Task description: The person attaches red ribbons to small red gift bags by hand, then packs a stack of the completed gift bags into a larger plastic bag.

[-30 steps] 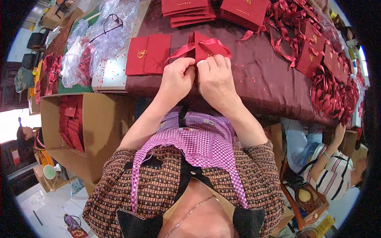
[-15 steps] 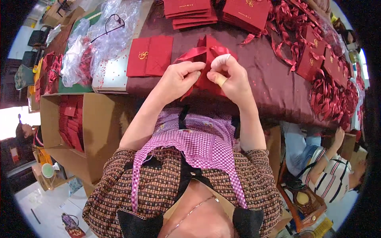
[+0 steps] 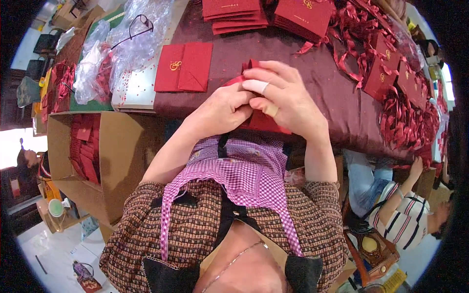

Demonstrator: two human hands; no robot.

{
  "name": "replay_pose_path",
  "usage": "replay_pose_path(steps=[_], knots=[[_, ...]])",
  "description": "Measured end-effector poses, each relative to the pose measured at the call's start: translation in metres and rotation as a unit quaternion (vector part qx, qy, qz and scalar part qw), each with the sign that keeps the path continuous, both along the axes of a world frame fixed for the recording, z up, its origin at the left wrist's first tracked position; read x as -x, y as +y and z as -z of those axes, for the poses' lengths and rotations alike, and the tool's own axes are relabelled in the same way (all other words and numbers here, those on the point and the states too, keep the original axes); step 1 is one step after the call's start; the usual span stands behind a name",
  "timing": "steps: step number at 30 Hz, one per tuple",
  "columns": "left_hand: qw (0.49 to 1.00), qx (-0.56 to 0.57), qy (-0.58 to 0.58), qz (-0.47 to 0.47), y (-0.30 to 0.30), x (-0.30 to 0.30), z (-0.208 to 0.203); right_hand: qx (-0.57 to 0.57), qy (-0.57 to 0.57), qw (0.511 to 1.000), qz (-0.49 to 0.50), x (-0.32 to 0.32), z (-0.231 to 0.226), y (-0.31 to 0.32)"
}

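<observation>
A red paper gift bag (image 3: 267, 125) stands at the table's near edge, mostly covered by my hands. A bit of red ribbon (image 3: 234, 81) shows at the fingers of my left hand (image 3: 217, 110), which are closed in a pinch on it. My right hand (image 3: 288, 97) meets the left over the bag, its fingers bent and closed; what they hold is hidden. White tape wraps one right finger and a yellowish band the thumb. To the left lies a flat folded red gift bag (image 3: 183, 67) with a gold emblem, touched by neither hand.
Stacked red bags (image 3: 234, 14) and a second pile (image 3: 303, 19) lie at the back. Loose red ribbons (image 3: 410, 124) and more bags cover the right end. Clear plastic wrap (image 3: 134, 51) and eyeglasses (image 3: 139, 29) lie left. An open carton (image 3: 117, 161) holds red bags; a person (image 3: 405, 210) sits right.
My hands have come together, with the right one turning over the left and hiding the ribbon loops that showed between them. Both have shifted slightly toward me.
</observation>
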State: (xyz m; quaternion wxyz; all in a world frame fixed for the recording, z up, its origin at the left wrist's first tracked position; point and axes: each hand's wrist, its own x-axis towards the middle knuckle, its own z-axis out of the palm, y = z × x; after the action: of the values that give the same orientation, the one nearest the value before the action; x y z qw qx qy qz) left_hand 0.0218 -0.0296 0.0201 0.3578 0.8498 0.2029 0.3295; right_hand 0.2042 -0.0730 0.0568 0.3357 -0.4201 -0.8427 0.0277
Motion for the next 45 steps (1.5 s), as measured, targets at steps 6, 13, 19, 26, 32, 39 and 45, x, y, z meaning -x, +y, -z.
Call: replay_pose_path(steps=[6,13,19,26,32,39,45], knots=[[0.991,0.119,0.003,0.056,0.003,0.015,0.001,0.075,0.035,0.995,-0.052,-0.012,0.012,-0.001],[0.843,0.477,-0.225,-0.106,0.052,0.060,0.020,0.131,0.118,0.975,-0.133,-0.009,0.006,-0.018],[0.930,0.231,-0.083,-0.272,0.042,0.048,0.007,0.086,0.114,0.989,-0.044,-0.020,0.013,-0.009],[0.892,0.443,-0.067,0.058,0.011,0.036,-0.004,0.065,0.156,0.985,-0.031,-0.008,0.019,0.005],[0.770,0.594,-0.234,0.019,0.016,0.027,0.007,0.043,0.111,0.992,0.033,0.005,0.012,-0.006],[0.826,0.461,-0.312,-0.087,0.027,0.038,0.011,0.035,-0.004,0.998,0.054,-0.006,-0.007,-0.030],[0.870,0.345,-0.315,-0.156,0.019,0.043,0.013,0.076,-0.070,0.988,0.118,-0.015,0.015,-0.033]])
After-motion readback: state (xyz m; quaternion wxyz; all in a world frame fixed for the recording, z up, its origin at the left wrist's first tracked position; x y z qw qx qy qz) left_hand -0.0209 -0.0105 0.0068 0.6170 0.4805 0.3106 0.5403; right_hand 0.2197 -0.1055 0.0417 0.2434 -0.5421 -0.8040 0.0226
